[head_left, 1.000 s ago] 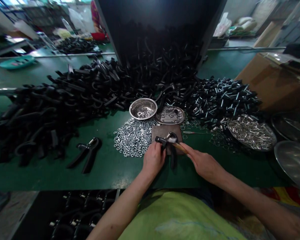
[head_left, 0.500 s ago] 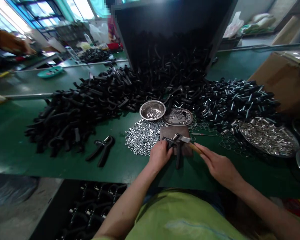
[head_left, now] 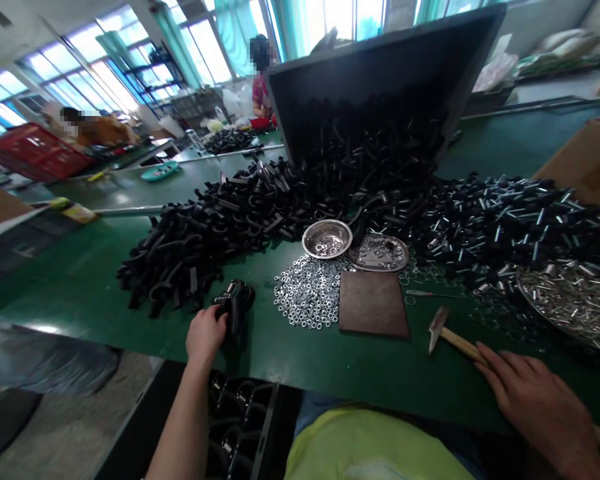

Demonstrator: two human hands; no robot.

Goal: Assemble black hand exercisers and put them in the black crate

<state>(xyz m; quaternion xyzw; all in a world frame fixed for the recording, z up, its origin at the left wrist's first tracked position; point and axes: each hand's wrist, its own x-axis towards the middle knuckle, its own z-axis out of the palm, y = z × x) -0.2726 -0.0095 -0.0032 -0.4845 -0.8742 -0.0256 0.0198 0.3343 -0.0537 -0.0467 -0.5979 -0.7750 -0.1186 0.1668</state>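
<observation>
A bright workshop with tall windows holds a long green worktable (head_left: 80, 293), and other people work at tables further back. A tipped dark bin (head_left: 380, 73) spills a big heap of black plastic handles (head_left: 260, 207) across the table, within arm's reach. The person's left hand (head_left: 205, 333) is closed around an assembled black hand grip (head_left: 237, 303) near the table's front edge, just above a crate of grips (head_left: 235, 427) below the table. The right hand (head_left: 540, 400) rests, loosely curled, on the wooden handle of a hammer (head_left: 453, 340) that lies flat on the table. Between the hands sits a bare brown striking plate (head_left: 373, 303), beside a spread of small metal washers (head_left: 307, 293) and two steel dishes (head_left: 327, 238), all close at hand.
</observation>
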